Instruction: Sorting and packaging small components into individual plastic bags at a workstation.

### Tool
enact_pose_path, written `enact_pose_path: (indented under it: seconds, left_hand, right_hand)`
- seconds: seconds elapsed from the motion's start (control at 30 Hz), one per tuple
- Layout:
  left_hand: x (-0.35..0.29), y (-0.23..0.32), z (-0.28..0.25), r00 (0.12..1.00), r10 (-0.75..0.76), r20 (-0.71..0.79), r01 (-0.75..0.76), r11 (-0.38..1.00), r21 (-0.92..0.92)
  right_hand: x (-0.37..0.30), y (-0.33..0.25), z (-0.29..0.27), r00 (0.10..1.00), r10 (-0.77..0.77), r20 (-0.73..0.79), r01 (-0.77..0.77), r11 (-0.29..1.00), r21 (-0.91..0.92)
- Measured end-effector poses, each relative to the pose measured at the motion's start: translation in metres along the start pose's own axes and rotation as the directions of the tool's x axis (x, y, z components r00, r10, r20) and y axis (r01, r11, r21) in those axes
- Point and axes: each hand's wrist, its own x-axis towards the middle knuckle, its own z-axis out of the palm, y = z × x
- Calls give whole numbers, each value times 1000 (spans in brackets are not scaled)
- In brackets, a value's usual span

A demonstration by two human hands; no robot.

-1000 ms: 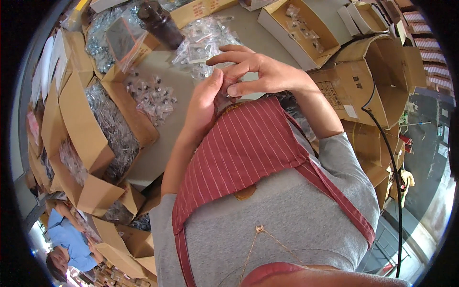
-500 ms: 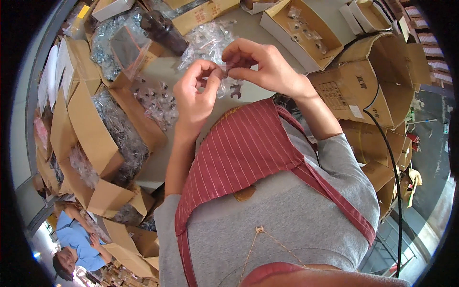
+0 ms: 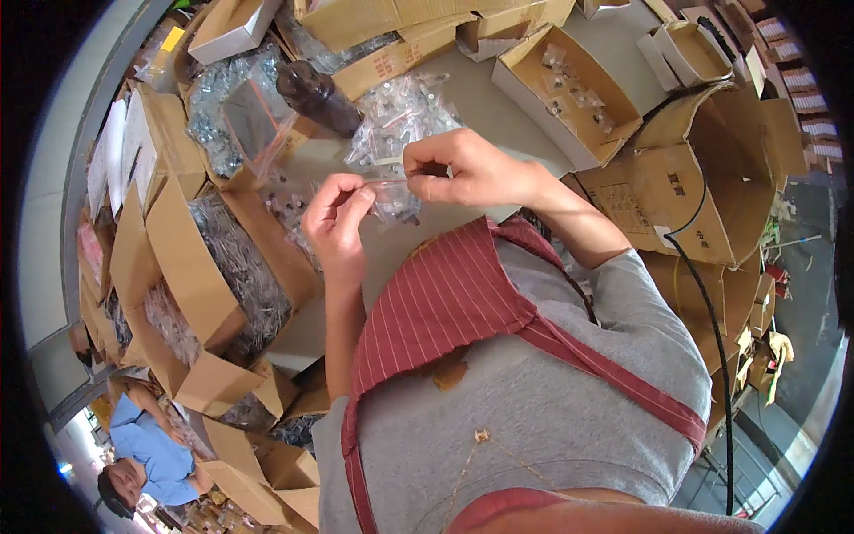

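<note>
A small clear plastic zip bag [image 3: 389, 201] is stretched between my two hands over the grey table. My left hand [image 3: 338, 224] pinches one top corner between thumb and fingers. The other end of its top edge is in the closed fingers of my right hand [image 3: 467, 169]. Small dark bits show through the lower part of the bag, too small to name. Just beyond my hands lies a heap of small clear bags [image 3: 405, 111] with little parts in them. More loose small bagged parts [image 3: 289, 209] lie left of my left hand, partly hidden.
Left of me, open cardboard boxes [image 3: 197, 276] hold clear plastic bags [image 3: 233, 258]. A dark brown bottle-like object [image 3: 318, 96] leans behind the heap. A shallow carton [image 3: 569, 98] with bagged parts stands far right, near a big open box [image 3: 689, 178] and a black cable [image 3: 716, 338]. A person in blue [image 3: 151, 454] is lower left.
My hands have moved apart, the left one toward the left and nearer me. The bag now hangs spread between them. The dark forked piece on the table no longer shows. The view has shifted slightly.
</note>
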Motion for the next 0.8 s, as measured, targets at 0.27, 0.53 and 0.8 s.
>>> enact_pose_path:
  seconds: [0.27,0.53,0.8]
  left_hand:
    - [-11,-99,20,967,-253,-18,226,826,516]
    - [-25,-151,34,994,-106,8,56,584,810]
    - [-30,-148,24,932,-349,-100,363,887,286]
  right_hand:
    - [62,8,-73,854,130,-504,174,841,512]
    - [59,60,-27,980,141,-140,-51,859,509]
    - [29,86,0,980,183,77,-199,912,360]
